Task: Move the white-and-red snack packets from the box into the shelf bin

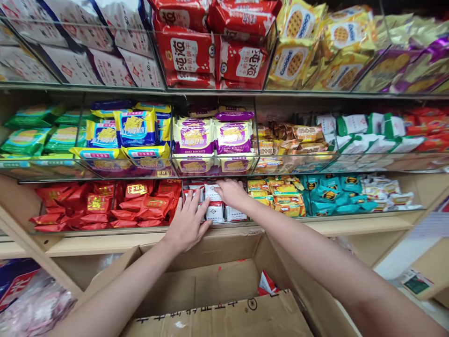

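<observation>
In the lowest shelf row, small white-and-red snack packets (pixel 214 213) fill a clear-fronted compartment. My left hand (pixel 185 222) lies over the left front of this compartment, open, its fingers spread and touching the packets. From the right, my right hand (pixel 234 194) reaches in, with bent fingers closed at the right edge of an upper white packet (pixel 211 192). Its thumb is hidden. Below both hands stands an open cardboard box (pixel 206 281). A red-and-white packet (pixel 267 283) shows inside it, beside a printed flap (pixel 217 320).
Red packets (pixel 140 203) lie left of the compartment; yellow packets (pixel 277 196) and teal packets (pixel 333 192) lie right. Above are purple soda biscuit packs (pixel 194 136) behind a clear divider. The shelf's wooden front edge (pixel 105 243) runs just behind the box.
</observation>
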`<state>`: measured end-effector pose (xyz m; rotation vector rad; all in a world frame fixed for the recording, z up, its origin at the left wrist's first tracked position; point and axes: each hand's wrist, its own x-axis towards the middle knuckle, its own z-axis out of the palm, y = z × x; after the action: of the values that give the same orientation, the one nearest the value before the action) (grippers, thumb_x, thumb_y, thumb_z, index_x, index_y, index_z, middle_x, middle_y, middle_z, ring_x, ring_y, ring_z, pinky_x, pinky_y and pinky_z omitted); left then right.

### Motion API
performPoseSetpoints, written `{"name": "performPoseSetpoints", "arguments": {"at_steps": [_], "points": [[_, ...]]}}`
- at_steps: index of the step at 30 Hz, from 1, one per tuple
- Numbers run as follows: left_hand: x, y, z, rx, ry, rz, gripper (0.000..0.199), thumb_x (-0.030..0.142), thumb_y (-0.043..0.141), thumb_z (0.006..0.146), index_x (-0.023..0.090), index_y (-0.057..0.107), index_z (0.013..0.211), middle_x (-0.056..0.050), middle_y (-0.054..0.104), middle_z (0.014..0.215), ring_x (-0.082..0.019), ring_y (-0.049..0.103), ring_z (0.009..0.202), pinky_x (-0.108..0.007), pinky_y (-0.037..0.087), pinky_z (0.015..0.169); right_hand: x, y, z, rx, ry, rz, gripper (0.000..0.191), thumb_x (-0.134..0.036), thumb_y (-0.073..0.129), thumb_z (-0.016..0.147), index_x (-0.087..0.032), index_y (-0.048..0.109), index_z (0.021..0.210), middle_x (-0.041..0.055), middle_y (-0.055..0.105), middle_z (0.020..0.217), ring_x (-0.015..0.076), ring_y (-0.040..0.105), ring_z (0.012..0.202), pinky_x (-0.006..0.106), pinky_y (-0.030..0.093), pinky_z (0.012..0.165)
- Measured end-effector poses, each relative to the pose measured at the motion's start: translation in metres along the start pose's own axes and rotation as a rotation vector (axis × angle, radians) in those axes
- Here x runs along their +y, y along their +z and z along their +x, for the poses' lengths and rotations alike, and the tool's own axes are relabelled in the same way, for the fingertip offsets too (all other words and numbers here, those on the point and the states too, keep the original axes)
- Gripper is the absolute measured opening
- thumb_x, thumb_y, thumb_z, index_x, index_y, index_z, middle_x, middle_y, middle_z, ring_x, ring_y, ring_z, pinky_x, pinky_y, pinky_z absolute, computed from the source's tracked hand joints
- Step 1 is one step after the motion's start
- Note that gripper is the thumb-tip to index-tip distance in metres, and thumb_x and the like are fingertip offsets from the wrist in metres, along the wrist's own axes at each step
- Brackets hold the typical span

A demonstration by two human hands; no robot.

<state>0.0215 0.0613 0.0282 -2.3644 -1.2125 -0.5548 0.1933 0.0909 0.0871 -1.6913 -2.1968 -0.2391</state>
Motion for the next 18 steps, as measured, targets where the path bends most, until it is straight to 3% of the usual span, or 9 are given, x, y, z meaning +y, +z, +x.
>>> {"name": "performPoseSetpoints", "arguments": {"at_steps": [3,7,12,15,18], "points": [[-0.001,0.0,0.005,-0.053,0.026,0.037,0.056,0.045,0.038,0.084,0.02,0.032,0.134,-0.013,0.017,0.146,-0.034,0.011,0.133,-0.056,0.012,0.103,0.009,-0.003,-0.007,0.004,-0.059,0.068,0.033,-0.028,0.038,0.087,-0.015,0.048,0.116,0.0135,0.059,0.106,0.0224,0.054,0.099,0.035,0.039,0.082],[-0.001,-0.002,0.004,-0.054,0.032,0.059,0.056,0.047,0.042,0.082,0.028,0.031,0.134,-0.008,0.013,0.147,-0.033,0.01,0.133,-0.054,0.007,0.104,0.021,0.0,-0.039,0.096,-0.094,0.074,0.04,-0.021,0.036,0.087,-0.008,0.04,0.124,0.018,0.051,0.117,0.0225,0.045,0.111,0.036,0.036,0.091],[-0.001,0.001,0.01,-0.062,0.064,0.028,0.057,0.049,0.045,0.08,0.03,0.033,0.133,-0.008,0.012,0.148,-0.035,0.006,0.133,-0.052,0.009,0.104,0.023,0.034,-0.071,0.062,-0.134,0.009,0.044,-0.012,0.027,0.086,-0.004,0.037,0.128,0.0232,0.032,0.136,0.0271,0.026,0.128,0.047,0.024,0.103],[-0.001,0.002,0.013,-0.08,0.084,0.015,0.057,0.05,0.042,0.081,0.027,0.034,0.133,-0.011,0.012,0.147,-0.036,0.004,0.133,-0.054,0.012,0.103,0.018,0.054,-0.072,0.075,-0.108,-0.019,0.047,-0.009,0.023,0.086,-0.002,0.034,0.131,0.023,0.028,0.138,0.0268,0.02,0.131,0.047,0.021,0.104],[-0.004,0.0,0.012,-0.119,0.119,0.005,0.056,0.049,0.039,0.083,0.025,0.033,0.134,-0.012,0.012,0.147,-0.035,0.005,0.133,-0.054,0.014,0.102,0.015,0.06,-0.071,0.089,-0.113,-0.029,0.047,-0.011,0.023,0.086,-0.003,0.033,0.131,0.0219,0.029,0.138,0.0266,0.021,0.13,0.046,0.021,0.105]]}}
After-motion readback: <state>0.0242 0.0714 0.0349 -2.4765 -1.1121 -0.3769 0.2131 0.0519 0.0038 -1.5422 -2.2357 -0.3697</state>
